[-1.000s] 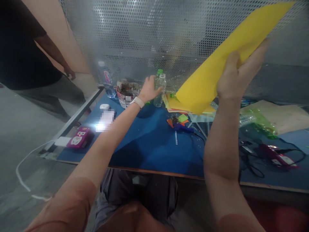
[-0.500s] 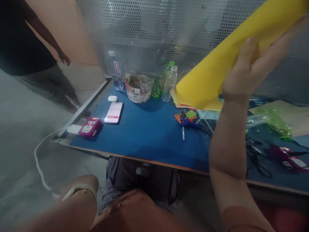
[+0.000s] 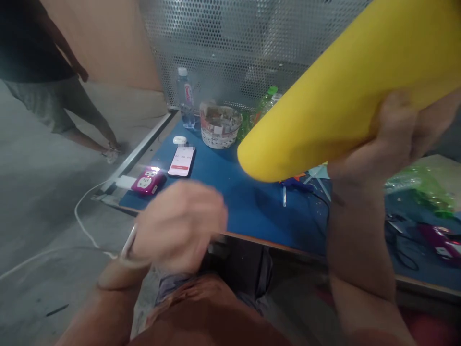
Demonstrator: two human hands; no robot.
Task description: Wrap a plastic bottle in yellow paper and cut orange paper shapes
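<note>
A large sheet of yellow paper (image 3: pixel 324 105), rolled or curved over, slants across the upper right above the blue table (image 3: pixel 241 206). My right hand (image 3: pixel 385 139) grips it from the near side, thumb on its surface; the other fingers are hidden behind it. My left hand (image 3: pixel 180 216) hangs in front of the table's near edge, smeared by motion, with its fingers looking curled. Whether anything is in it does not show. Under the paper's lower end lie a blue glue gun (image 3: pixel 297 184) and small coloured scraps.
At the back stand a water bottle (image 3: pixel 186 98), a newspaper-covered basket (image 3: pixel 220 127) and green bottles (image 3: pixel 265 103). A phone (image 3: pixel 182 161), a white case (image 3: pixel 180 140) and a pink power socket (image 3: pixel 147 181) lie on the left. Another person (image 3: pixel 46 72) stands beyond.
The yellow paper has come nearer and lower, covering the stack of coloured paper. My left hand has risen into view in front of the table. The other person has shifted slightly.
</note>
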